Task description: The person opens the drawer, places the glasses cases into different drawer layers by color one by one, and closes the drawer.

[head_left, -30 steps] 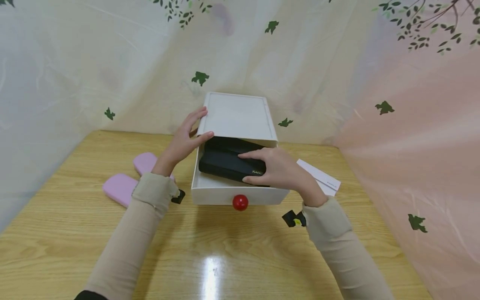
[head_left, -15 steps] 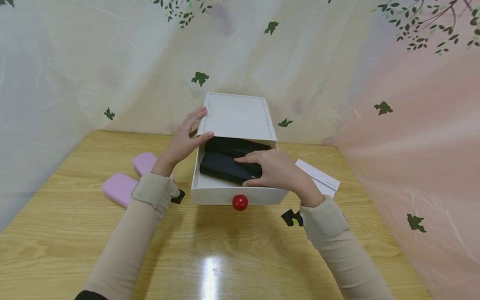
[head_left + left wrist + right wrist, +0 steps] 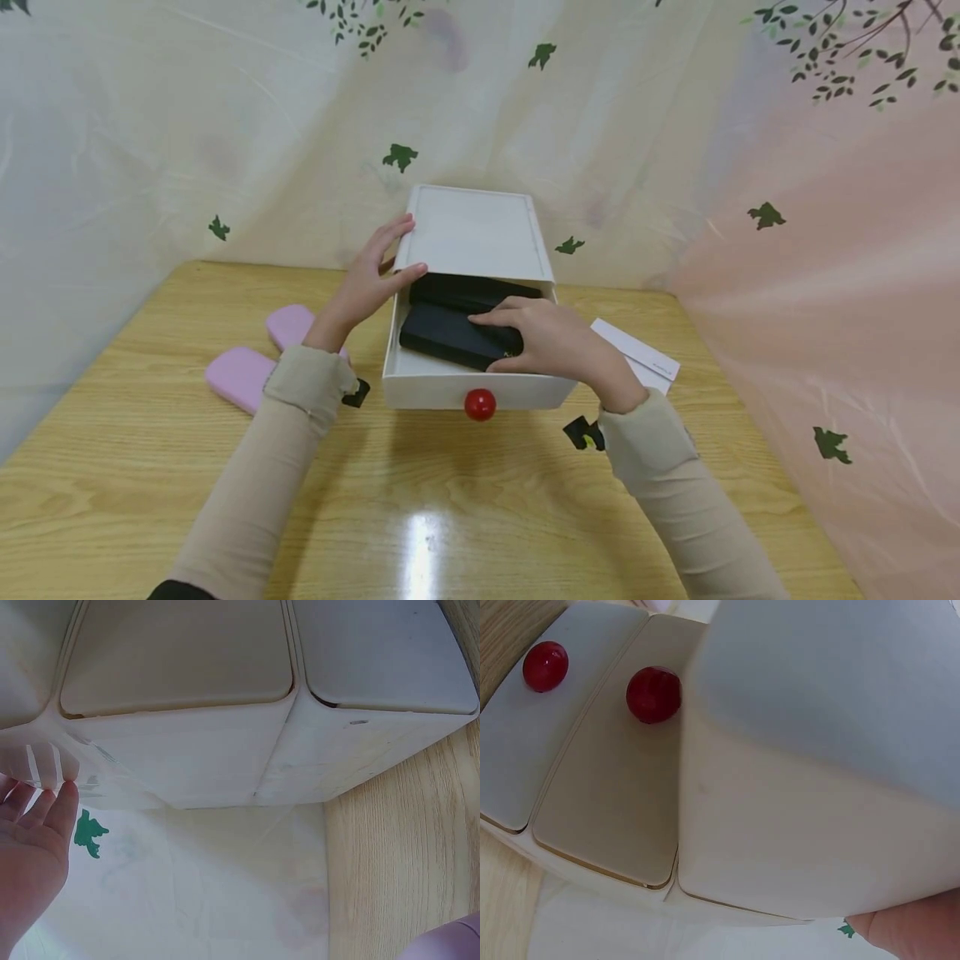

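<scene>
A white cabinet [image 3: 474,233] of stacked drawers stands at the far side of the table, its top drawer [image 3: 431,392] pulled out by a red knob [image 3: 480,405]. In that drawer lies a black case [image 3: 450,333] with pale lettering, and a second black item [image 3: 468,290] shows behind it. My right hand [image 3: 551,337] holds the case's right end, index finger on top and thumb at the front edge; its other fingers are hidden. My left hand [image 3: 367,279] rests against the cabinet's upper left edge with fingers extended; the left wrist view shows the fingertips touching its side.
Two lavender rounded objects [image 3: 240,377] lie left of the cabinet, partly behind my left sleeve. A white flat item [image 3: 637,350] with small print lies at the right. The lower drawers [image 3: 607,772] are closed. A patterned curtain hangs behind the wooden table [image 3: 480,500].
The black case has shifted slightly left and lower in the drawer, my right hand moving with it, uncovering more of the item behind. My left hand stays put.
</scene>
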`<state>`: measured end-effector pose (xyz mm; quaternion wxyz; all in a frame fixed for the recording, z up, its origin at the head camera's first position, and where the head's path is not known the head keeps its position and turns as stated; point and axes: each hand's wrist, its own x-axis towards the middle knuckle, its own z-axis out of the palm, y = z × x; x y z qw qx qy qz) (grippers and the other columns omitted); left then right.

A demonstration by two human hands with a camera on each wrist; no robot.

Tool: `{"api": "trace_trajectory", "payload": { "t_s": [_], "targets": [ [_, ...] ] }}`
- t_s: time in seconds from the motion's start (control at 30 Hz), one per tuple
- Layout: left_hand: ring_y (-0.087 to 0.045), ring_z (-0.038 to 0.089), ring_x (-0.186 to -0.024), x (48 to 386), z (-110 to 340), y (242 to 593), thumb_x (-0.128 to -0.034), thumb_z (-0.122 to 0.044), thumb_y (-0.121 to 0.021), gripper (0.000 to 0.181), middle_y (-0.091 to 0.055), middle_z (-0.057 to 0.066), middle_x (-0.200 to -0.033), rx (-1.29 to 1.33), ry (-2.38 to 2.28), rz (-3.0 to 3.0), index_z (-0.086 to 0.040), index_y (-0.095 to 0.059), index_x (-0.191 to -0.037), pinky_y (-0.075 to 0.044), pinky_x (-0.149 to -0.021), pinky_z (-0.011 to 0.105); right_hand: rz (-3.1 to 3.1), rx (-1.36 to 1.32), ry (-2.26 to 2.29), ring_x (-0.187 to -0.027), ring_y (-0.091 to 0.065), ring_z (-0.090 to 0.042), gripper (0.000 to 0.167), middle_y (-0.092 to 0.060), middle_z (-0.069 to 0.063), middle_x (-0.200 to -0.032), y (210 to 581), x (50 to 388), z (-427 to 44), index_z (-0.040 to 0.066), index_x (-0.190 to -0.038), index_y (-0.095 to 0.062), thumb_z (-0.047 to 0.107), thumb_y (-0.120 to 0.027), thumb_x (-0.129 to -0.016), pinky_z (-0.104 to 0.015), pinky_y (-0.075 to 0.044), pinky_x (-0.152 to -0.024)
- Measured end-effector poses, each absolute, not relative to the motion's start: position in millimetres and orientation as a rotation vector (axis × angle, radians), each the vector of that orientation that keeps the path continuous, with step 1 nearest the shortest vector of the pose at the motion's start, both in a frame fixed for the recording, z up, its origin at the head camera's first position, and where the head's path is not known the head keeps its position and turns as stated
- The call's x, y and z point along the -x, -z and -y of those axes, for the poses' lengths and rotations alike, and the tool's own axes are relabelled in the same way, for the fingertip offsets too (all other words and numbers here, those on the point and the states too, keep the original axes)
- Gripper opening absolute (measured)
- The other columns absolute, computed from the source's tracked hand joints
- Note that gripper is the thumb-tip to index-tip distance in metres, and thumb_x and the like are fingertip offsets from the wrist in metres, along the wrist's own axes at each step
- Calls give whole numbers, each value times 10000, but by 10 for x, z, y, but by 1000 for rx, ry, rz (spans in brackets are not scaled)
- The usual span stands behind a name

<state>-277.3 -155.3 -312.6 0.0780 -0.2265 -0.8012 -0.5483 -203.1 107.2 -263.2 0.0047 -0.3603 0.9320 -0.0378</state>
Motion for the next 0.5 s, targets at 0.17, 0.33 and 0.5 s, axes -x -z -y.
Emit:
{"api": "trace_trajectory", "payload": {
  "t_s": [0.17,0.33,0.5],
  "targets": [
    [-189,242,-1487,2783,1564,3140,-940,-165,-620,652,-180,12,-1627,674,1634,2399,-102,-314,-1512,-266,-1173,553,-2924,1123,139,-1125,-618,-237,622,-626,-61,-1283,2637,2039,-1068,216,-1346,-591,392,-791,-784,-415,-550,-900],
    [-191,250,-1486,2784,1565,3148,-933,-177,-632,665,-182,12,-1626,676,1629,2405,-110,-314,-1513,-269,-1172,551,-2933,1125,142,-1105,-625,-236,604,-628,-62,-1270,2648,2041,-1074,218,-1337,-599,407,-779,-792,-416,-555,-883],
    [-199,260,-1484,2788,1558,3156,-929,-193,-640,671,-190,20,-1625,678,1628,2394,-104,-319,-1511,-270,-1167,560,-2941,1124,189,-1102,-624,-238,597,-634,-67,-1256,2645,2034,-1078,199,-1328,-608,400,-779,-793,-422,-544,-903]
  ]
}}
